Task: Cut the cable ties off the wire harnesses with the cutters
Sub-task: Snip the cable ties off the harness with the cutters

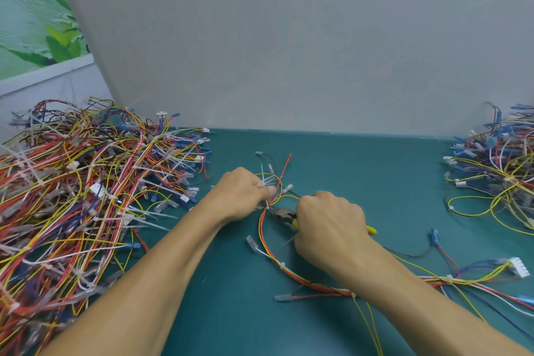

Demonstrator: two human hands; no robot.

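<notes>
On a teal-green work table (361,182), a person's left hand (242,193) curls round a loose wire harness of red, yellow and white leads (268,248), pinching it between thumb and fingers near the top of its loop. A fan of thin white cable-tie tails (267,180) sticks out just above the thumb. The right hand (329,225) is closed in a fist round the yellow handles of a pair of steel-nosed cutters (281,215). One handle tip shows behind the wrist, and the nose points left at the harness just below the left thumb, where a small white cable tie (267,206) sits on the wires. Whether the blades touch it cannot be told.

The harness runs down and to the right under the right forearm, ending near a white plastic multi-pin connector (520,267). A large tangled heap of multicoloured tied harnesses (72,196) fills the table's left side — well apart from a smaller heap of mostly yellow and blue wires (497,170) at the far right. A plain grey partition (289,37) stands behind the table, with a green leaf-print panel (29,9) at upper left.
</notes>
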